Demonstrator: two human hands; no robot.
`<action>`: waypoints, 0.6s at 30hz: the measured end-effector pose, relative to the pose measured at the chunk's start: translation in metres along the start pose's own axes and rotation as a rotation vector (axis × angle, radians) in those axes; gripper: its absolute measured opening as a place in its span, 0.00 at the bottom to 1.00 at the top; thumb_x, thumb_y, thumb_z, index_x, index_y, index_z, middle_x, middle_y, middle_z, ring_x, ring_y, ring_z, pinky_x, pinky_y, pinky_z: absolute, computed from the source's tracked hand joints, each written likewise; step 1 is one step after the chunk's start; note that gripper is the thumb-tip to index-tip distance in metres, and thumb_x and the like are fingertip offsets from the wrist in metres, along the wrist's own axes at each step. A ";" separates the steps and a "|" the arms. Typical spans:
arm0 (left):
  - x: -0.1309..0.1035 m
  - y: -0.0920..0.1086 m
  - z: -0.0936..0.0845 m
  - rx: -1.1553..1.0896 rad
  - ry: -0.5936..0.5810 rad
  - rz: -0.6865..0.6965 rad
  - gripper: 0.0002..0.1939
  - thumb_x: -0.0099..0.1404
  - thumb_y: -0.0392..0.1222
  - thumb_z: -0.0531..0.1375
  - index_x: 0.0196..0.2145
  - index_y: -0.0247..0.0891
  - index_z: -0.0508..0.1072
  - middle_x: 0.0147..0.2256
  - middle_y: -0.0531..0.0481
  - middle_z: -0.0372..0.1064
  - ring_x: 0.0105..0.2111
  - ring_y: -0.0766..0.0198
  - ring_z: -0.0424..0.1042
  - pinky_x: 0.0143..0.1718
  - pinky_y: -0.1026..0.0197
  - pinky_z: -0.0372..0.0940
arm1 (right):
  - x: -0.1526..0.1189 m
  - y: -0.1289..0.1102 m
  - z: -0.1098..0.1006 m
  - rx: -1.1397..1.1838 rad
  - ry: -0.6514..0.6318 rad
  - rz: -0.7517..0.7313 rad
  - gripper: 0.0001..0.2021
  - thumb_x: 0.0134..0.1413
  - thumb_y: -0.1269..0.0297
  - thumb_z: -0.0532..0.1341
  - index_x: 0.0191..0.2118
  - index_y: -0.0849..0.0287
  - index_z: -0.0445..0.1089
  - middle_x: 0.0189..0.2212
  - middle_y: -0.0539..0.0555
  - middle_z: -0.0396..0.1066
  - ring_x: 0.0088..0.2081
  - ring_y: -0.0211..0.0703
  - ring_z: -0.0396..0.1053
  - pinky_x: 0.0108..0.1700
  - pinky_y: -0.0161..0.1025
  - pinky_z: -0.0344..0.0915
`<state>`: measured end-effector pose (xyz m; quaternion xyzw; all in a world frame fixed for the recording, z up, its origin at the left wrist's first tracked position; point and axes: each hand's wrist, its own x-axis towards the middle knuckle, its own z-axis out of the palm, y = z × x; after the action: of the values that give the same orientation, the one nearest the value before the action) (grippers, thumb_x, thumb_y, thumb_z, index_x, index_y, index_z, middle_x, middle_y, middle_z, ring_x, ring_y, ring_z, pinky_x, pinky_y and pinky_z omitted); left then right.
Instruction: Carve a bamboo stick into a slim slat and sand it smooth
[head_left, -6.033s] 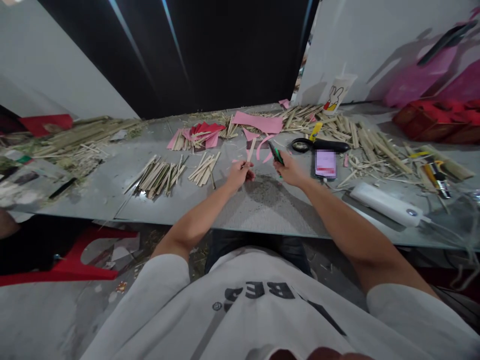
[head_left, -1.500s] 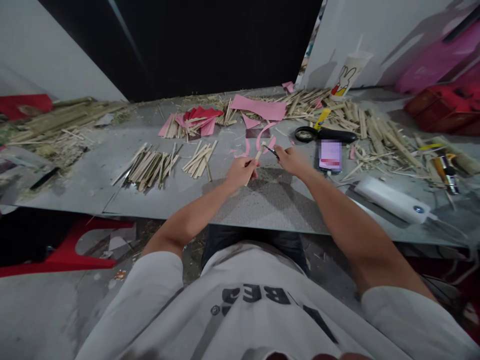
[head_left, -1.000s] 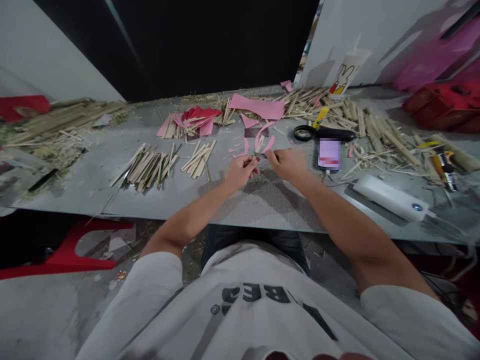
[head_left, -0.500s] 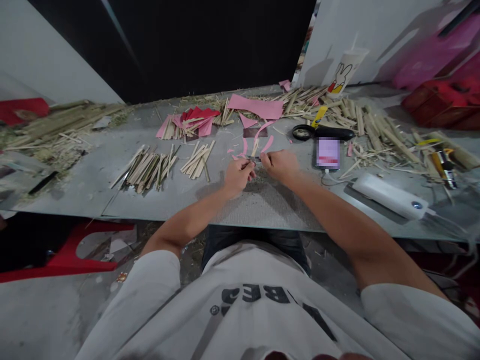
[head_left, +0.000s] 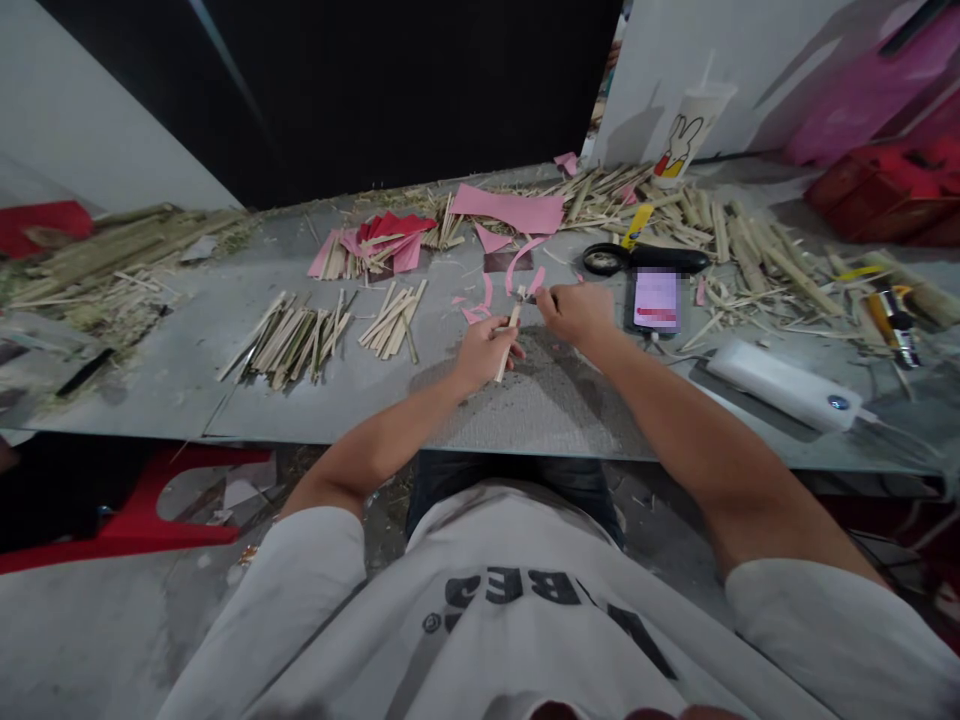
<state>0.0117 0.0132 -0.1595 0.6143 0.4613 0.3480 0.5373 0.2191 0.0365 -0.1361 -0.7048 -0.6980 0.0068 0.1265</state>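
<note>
A pale bamboo strip (head_left: 514, 318) stands slanted in my left hand (head_left: 484, 352), whose fingers are wrapped round it. Close to the strip's upper end is my right hand (head_left: 574, 310), its fingers pinched on something dark and too small to make out. Curved pink paper strips (head_left: 514, 268) lie just beyond my hands, near a larger pink sheet (head_left: 510, 209). To the left lie a small pile of pale strips (head_left: 394, 320) and a bigger, greener pile (head_left: 296, 342).
Right of my hands lie a phone (head_left: 656, 298), a black-handled tool (head_left: 667, 261) and a white power bank (head_left: 784, 385). A rabbit-print cup (head_left: 690, 132) stands behind bamboo scraps (head_left: 776, 262). Red and pink paper (head_left: 397, 235) lies back left.
The bamboo strip now shows along its length in my left hand, its lower end toward me. My right hand has moved slightly right and away from me.
</note>
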 end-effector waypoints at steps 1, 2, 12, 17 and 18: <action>0.001 0.000 -0.001 0.012 0.000 0.002 0.12 0.82 0.45 0.58 0.50 0.37 0.78 0.25 0.53 0.77 0.17 0.69 0.69 0.24 0.62 0.65 | 0.000 -0.001 0.001 -0.007 0.002 -0.007 0.37 0.85 0.45 0.46 0.51 0.65 0.88 0.45 0.73 0.85 0.46 0.65 0.80 0.41 0.48 0.56; 0.002 0.001 -0.002 0.030 0.005 0.008 0.14 0.83 0.47 0.57 0.49 0.37 0.78 0.25 0.53 0.76 0.18 0.69 0.69 0.24 0.62 0.64 | -0.001 -0.002 0.002 -0.014 0.005 -0.014 0.37 0.85 0.45 0.45 0.51 0.65 0.88 0.45 0.73 0.85 0.46 0.66 0.81 0.41 0.48 0.56; -0.006 0.007 -0.006 0.294 0.065 0.168 0.16 0.83 0.42 0.56 0.35 0.40 0.74 0.21 0.56 0.69 0.25 0.65 0.68 0.35 0.60 0.61 | -0.007 -0.008 -0.001 -0.058 -0.007 -0.067 0.37 0.85 0.48 0.44 0.52 0.66 0.88 0.47 0.73 0.86 0.45 0.58 0.79 0.40 0.46 0.51; -0.011 0.013 -0.010 0.297 0.000 0.212 0.19 0.83 0.42 0.55 0.32 0.40 0.72 0.20 0.56 0.69 0.24 0.67 0.67 0.35 0.60 0.61 | 0.000 -0.003 -0.004 -0.069 -0.001 -0.070 0.32 0.82 0.48 0.50 0.53 0.64 0.88 0.50 0.71 0.86 0.50 0.62 0.80 0.41 0.47 0.53; -0.013 0.014 -0.009 0.287 -0.011 0.215 0.19 0.83 0.42 0.54 0.31 0.40 0.72 0.20 0.56 0.68 0.23 0.68 0.67 0.34 0.61 0.61 | 0.004 -0.001 -0.005 -0.066 0.007 -0.054 0.31 0.82 0.47 0.51 0.53 0.64 0.88 0.51 0.70 0.86 0.50 0.63 0.80 0.42 0.47 0.54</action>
<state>0.0013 0.0039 -0.1436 0.7326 0.4348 0.3305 0.4062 0.2189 0.0391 -0.1305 -0.6894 -0.7162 -0.0222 0.1059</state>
